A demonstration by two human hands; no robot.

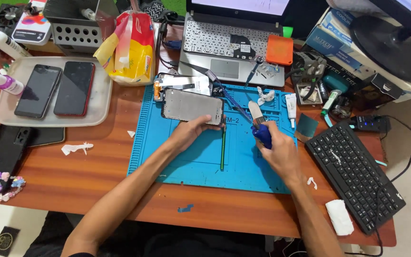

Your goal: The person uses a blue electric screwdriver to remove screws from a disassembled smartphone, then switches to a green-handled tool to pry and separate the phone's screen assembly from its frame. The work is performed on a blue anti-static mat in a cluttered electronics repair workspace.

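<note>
Blue mat (191, 162): one opened phone (192, 105), one brush (259, 124), two hands.

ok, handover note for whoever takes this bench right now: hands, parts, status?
Left hand: holds the opened phone by its lower right corner, flat on the blue repair mat.
Right hand: grips a blue-handled brush, bristles up, just right of the phone.
Thin green strip lies on the mat between the hands.
Two whole phones sit in the grey tray.
Done: phone is open. Left: cannot tell.

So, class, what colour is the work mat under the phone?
Blue mat, clearest in the head view.
</note>
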